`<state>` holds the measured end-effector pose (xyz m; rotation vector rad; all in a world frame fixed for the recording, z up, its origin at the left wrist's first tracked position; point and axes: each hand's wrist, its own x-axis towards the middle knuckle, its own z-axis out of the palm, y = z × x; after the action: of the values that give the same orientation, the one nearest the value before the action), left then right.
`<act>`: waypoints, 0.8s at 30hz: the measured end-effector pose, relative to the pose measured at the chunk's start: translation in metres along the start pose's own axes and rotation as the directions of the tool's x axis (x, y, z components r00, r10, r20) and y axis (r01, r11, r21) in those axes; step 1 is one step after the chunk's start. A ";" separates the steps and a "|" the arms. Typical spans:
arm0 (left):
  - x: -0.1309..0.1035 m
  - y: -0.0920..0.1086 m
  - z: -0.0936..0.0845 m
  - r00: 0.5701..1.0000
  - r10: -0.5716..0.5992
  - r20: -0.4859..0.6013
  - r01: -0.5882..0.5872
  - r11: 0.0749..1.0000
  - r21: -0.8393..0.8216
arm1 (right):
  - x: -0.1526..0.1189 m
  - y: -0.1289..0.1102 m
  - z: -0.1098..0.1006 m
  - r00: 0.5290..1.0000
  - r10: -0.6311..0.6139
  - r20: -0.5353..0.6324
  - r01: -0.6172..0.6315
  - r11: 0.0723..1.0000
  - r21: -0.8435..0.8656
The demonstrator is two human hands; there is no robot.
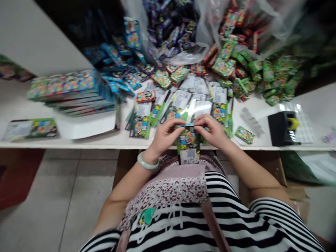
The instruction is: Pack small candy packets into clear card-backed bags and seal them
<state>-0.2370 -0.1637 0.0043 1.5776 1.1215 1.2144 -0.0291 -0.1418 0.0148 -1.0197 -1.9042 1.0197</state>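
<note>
A black and green printed packet (189,145) hangs over the table's front edge, its top end pinched between both hands. My left hand (168,134), with a pale bangle on the wrist, grips the left corner of that end. At the right corner, the fingers of my right hand (210,130) are closed on the same packet. A thin blue strip shows between the fingertips. Behind the hands lie several similar packets (140,120), overlapping on the white table (123,141). A small red packet (146,96) rests on top of them at the left.
Heaps of small blue (111,52), purple (170,35) and green packets (267,71) line the back. A stack of printed boxes (70,89) stands at the left. On the right are a black tape dispenser (280,129) and a loose green packet (244,135).
</note>
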 end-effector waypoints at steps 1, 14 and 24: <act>0.001 -0.002 0.000 1.000 0.017 -0.009 -0.017 1.000 0.022 | -0.001 0.001 0.003 1.000 0.010 -0.011 -0.010 1.000 -0.010; 0.015 -0.020 -0.005 0.993 -0.016 -0.114 0.031 0.991 0.133 | -0.122 0.083 -0.154 0.704 0.153 -0.693 -0.622 0.604 -0.499; 0.016 -0.013 -0.003 0.994 0.005 -0.109 0.012 0.987 0.159 | -0.113 0.107 -0.172 0.710 0.348 -0.612 -0.675 0.582 -0.453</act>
<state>-0.2398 -0.1450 -0.0041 1.6428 1.3192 1.2476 0.1973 -0.1506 -0.0337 -2.1483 -1.5587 0.2738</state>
